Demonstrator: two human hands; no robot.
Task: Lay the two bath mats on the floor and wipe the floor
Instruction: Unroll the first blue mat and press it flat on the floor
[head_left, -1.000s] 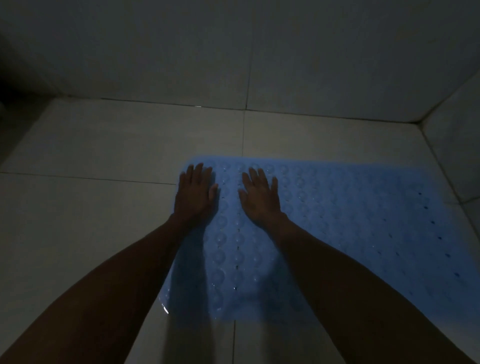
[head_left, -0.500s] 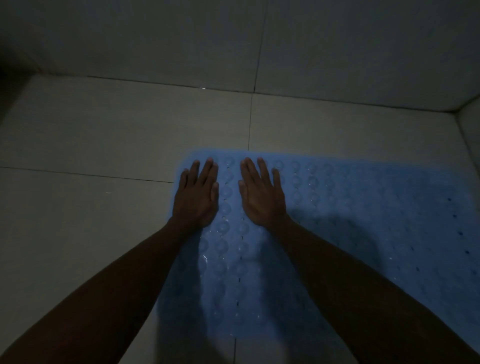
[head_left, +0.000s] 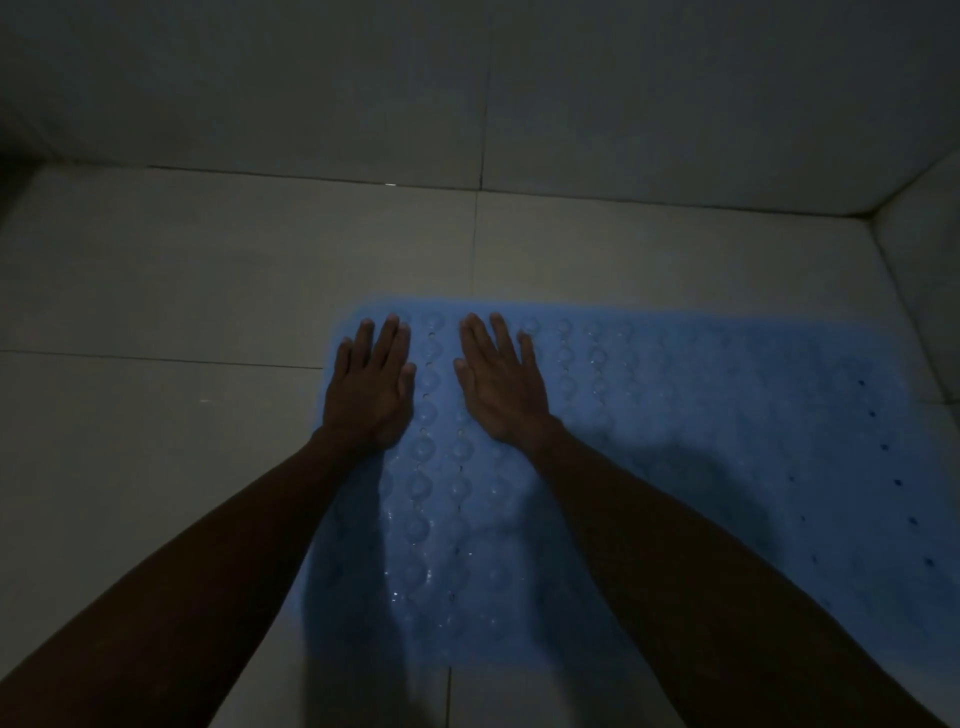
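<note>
A blue bath mat (head_left: 701, 447) with rows of round suction cups and small holes lies flat on the pale tiled floor (head_left: 182, 291), stretching from the centre to the right edge. My left hand (head_left: 371, 387) rests palm down on the mat's left edge, fingers straight and close together. My right hand (head_left: 501, 379) lies flat on the mat just beside it, fingers spread a little. Neither hand holds anything. Only one mat is in view. The scene is dim.
A tiled wall (head_left: 467, 88) rises behind the floor, and a second wall (head_left: 930, 270) meets it at the right corner. Bare floor tiles lie to the left of the mat and between the mat and the back wall.
Both hands have slid slightly forward along the mat toward its far edge, staying flat. The camera view has shifted a little; the mat lies in the same place.
</note>
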